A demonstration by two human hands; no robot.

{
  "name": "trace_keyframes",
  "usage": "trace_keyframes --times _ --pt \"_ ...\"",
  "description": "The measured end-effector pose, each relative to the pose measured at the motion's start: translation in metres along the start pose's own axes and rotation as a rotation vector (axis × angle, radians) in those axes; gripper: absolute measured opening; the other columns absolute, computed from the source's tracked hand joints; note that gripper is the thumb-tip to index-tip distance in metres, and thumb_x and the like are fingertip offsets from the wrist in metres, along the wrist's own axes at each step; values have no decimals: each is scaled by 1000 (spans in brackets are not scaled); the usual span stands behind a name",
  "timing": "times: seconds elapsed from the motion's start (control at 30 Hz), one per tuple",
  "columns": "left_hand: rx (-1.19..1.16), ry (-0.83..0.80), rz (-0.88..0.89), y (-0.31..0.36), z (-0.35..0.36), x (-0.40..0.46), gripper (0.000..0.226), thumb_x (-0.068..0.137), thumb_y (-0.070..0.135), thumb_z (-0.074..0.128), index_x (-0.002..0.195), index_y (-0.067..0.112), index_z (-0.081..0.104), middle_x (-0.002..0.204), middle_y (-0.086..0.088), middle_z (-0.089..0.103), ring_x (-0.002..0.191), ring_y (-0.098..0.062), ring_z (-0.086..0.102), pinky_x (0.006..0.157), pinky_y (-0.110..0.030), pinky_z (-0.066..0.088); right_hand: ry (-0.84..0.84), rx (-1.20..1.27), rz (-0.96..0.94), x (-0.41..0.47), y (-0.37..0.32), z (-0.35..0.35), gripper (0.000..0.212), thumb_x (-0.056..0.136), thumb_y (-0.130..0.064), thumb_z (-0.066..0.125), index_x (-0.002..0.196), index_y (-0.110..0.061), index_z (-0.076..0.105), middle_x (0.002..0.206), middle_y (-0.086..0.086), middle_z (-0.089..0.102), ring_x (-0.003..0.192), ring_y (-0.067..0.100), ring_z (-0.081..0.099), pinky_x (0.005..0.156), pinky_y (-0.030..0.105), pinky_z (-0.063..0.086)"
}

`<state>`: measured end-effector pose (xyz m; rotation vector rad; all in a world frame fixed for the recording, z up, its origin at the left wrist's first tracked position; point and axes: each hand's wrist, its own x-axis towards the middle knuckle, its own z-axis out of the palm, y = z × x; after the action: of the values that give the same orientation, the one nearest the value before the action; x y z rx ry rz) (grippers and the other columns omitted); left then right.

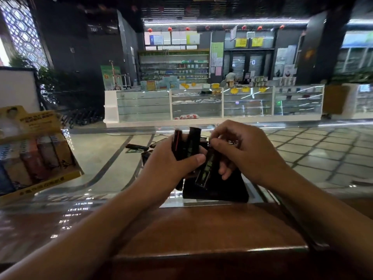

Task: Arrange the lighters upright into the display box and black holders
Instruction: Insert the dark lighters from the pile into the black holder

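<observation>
The left hand (173, 158) grips a small bundle of dark, slim rectangular lighters (186, 143), its fingers wrapped behind them and the thumb pressed across the front, so the bundle stands roughly upright above the table; it looks like a stock held ready, so that one can be drawn off at a time. The right hand (242, 150) pinches a single black lighter with green print (204, 169) near its top between thumb and curled fingers, and the lighter hangs tilted, its lower end down at the black holder (218, 190) that sits on the glass-topped table (96, 174) just below both hands. That tilt seems to serve for aiming the base into the holder; whether it has already entered a slot I cannot tell, since the holder is dark and partly hidden by the hands. A top grip leaves the lower end free to slide in.

More loose dark lighters (136, 146) lie flat on the glass beyond the hands, not yet sorted. Far to the left, well apart, stands the yellow cardboard display box (40, 179), leaning back, with rows of pale and reddish lighters (38, 154) already upright inside it. A brown wooden ledge (201, 229) runs along the near edge of the table, under the forearms. The shop counters behind are blurred and play no part
</observation>
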<state>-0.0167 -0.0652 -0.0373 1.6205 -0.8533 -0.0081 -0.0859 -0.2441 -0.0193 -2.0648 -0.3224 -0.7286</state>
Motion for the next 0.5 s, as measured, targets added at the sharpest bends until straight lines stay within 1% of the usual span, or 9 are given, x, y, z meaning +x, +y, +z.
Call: trace_keyframes --times 0.07,0.13,0.2,0.27,0.3,0.37,0.43,0.5 --pt "-36 -18 -21 -1 -2 0 15 87 5 71 97 16 70 96 -3 75 90 -18 73 76 -34 61 78 41 -5 -1 5 -4 4 95 -15 63 95 -12 60 69 2 66 47 24 66 44 32 54" --pt "-39 -20 -11 1 -3 -2 17 85 0 70 96 13 70 93 0 76 86 -15 74 69 -24 59 121 67 1 -3 9 -6 6 93 -17 65 94 -14 59 71 2 67 47 23 66 44 31 53" --pt "35 -26 13 3 -3 -6 21 83 3 73 95 19 68 92 8 75 86 -8 73 68 -20 58 146 44 -18 -7 9 -5 8 91 -19 67 92 -15 60 73 1 68 49 21 66 46 29 54" --pt "152 -26 28 3 -2 -8 26 80 13 78 95 30 65 91 18 73 86 1 70 67 -13 55 163 26 -46 -9 8 -3 9 90 -19 69 91 -16 61 72 0 68 51 18 67 48 29 55" --pt "213 -10 34 2 -2 -8 30 78 18 80 95 35 62 89 21 72 85 5 68 64 -9 52 171 12 -59 -10 8 -2 9 90 -19 69 90 -16 61 72 0 68 53 17 67 49 28 55" --pt "286 15 40 0 -2 -7 33 75 27 82 95 39 59 87 21 69 81 7 66 58 -9 49 175 -21 -73 -9 8 -2 8 89 -20 69 90 -17 62 73 -1 69 57 14 68 51 26 56" --pt "294 14 46 -2 -1 -6 35 73 30 81 96 40 57 91 19 69 87 5 65 62 -12 52 160 -10 -76 -8 8 -3 8 89 -19 70 90 -18 62 75 -2 69 61 13 69 52 26 56" --pt "283 6 60 0 1 -5 32 75 27 80 98 38 59 93 20 70 89 4 66 68 -12 53 130 19 -77 -7 7 -3 10 87 -14 71 91 -19 63 78 -4 69 68 12 70 54 25 56"
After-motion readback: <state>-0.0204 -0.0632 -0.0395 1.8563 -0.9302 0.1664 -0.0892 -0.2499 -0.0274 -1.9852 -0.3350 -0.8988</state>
